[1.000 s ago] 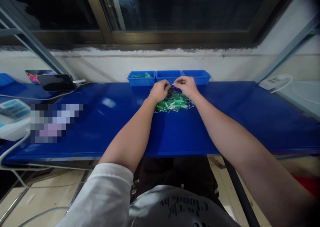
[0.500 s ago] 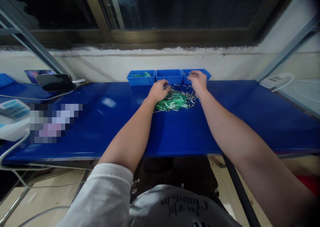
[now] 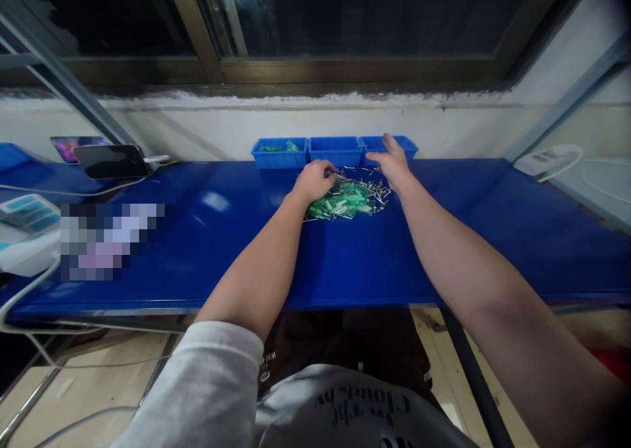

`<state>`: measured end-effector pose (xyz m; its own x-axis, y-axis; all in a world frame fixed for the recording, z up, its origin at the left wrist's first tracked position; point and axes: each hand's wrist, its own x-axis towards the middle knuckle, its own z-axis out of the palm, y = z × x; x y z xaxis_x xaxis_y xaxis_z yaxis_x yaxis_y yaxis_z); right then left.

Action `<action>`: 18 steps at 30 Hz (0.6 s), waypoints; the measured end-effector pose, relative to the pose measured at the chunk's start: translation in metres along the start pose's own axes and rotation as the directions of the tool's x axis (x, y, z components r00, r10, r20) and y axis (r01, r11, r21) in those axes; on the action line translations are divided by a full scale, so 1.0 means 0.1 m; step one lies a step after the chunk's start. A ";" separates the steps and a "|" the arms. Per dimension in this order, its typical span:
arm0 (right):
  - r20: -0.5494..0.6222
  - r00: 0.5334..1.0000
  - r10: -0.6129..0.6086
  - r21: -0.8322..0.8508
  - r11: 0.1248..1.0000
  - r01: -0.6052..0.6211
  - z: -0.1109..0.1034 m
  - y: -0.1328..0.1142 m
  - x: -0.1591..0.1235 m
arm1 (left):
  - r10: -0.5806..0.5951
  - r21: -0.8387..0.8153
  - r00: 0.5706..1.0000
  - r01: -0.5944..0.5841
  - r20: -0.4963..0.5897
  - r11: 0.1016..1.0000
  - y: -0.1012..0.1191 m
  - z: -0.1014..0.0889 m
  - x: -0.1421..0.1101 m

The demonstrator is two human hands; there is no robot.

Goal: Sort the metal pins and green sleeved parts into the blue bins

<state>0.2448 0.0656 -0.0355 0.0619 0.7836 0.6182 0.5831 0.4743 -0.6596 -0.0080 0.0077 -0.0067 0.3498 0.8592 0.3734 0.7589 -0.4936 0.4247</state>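
A heap of small green plastic parts and thin metal pins (image 3: 348,198) lies on the blue table (image 3: 197,238) in front of three blue bins. My left hand (image 3: 314,179) rests at the heap's left edge, fingers curled in a pinch on something I cannot make out. Over the front rim of the right bin (image 3: 401,147) my right hand (image 3: 392,160) hovers with its fingers stretched out and apart, holding nothing. The left bin (image 3: 279,154) holds a few green parts. The middle bin (image 3: 335,151) shows only its blue walls.
A dark phone (image 3: 111,161) leans at the back left with a cable running from it. A white device with blue keys (image 3: 24,228) sits at the left edge. White cabling (image 3: 547,159) lies at the far right. A slanted metal frame post (image 3: 64,80) rises behind the phone.
My hands were together above the heap pinching a piece. The right hand then went to the right bin and opened its fingers. The left hand dropped to the heap's edge.
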 end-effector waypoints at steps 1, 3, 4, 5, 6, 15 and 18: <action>0.006 0.998 0.063 0.004 0.998 -0.063 0.00 -0.05 -0.02 | -0.003 0.001 1.000 0.003 0.003 1.000 0.01 0.00 0.00; -0.002 0.992 0.125 -0.038 0.991 -0.125 0.00 -0.19 -0.06 | -0.005 0.007 1.000 0.005 0.008 1.000 0.01 -0.01 -0.01; 0.005 0.993 0.115 -0.066 0.991 -0.114 0.00 -0.28 -0.09 | -0.007 0.013 1.000 0.007 0.009 1.000 0.02 -0.01 -0.01; 0.021 0.996 0.092 -0.091 0.992 -0.090 0.00 -0.37 -0.13 | -0.009 0.019 1.000 0.008 0.011 1.000 0.02 -0.01 -0.01; 0.051 0.997 0.064 -0.117 0.992 -0.058 0.01 -0.46 -0.16 | -0.008 0.026 1.000 0.008 0.014 1.000 0.02 -0.02 -0.01; 0.458 0.888 0.045 -0.354 0.926 0.135 0.17 -0.85 -0.38 | 0.032 0.075 0.990 -0.042 0.134 0.996 0.05 -0.04 -0.02; 0.488 0.871 0.045 -0.329 0.935 0.136 0.15 -0.89 -0.38 | 0.042 0.077 0.988 -0.054 0.146 0.996 0.04 -0.04 -0.02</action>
<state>0.1779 -0.0005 -0.0068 -0.3157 0.9001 0.3003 0.8195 0.4181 -0.3919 -0.0077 0.0036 -0.0017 0.4579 0.8480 0.2669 0.7789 -0.5275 0.3393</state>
